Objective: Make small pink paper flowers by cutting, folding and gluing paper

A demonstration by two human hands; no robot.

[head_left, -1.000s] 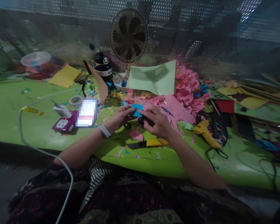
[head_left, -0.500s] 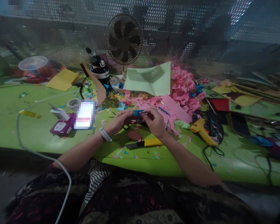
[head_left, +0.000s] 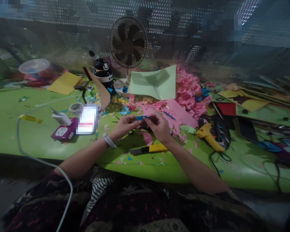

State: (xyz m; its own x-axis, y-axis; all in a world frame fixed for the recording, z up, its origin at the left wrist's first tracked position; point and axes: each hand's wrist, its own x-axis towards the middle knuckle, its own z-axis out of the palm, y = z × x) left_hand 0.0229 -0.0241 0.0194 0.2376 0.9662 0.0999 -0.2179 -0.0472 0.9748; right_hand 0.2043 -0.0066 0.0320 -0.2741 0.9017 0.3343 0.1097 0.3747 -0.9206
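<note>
Both hands pinch a small strip of blue paper (head_left: 140, 118) over the middle of the green table (head_left: 125, 159). My left hand (head_left: 125, 124), with a white watch (head_left: 109, 140) at its wrist, has the strip's left end between thumb and fingers. At the other end, the thumb and fingertips of my right hand (head_left: 159, 126) close on it. Under the hands lies a yellow-handled utility knife (head_left: 157, 148), its dark blade pointing left. Another blue paper piece (head_left: 125, 110) rests just beyond my left fingers. Pink paper (head_left: 180, 113) lies behind my right hand.
A lit phone (head_left: 87, 119) and a purple box (head_left: 63, 131) stand on the left, beside a white cable (head_left: 42, 158). Behind are a bottle (head_left: 103, 74), a fan (head_left: 128, 42) and a green sheet (head_left: 152, 83). To the right lies a yellow glue gun (head_left: 210, 136).
My fingers have shifted slightly on the blue paper strip, showing more of its left part. A pink piece below the hands looks changed in position and shape.
</note>
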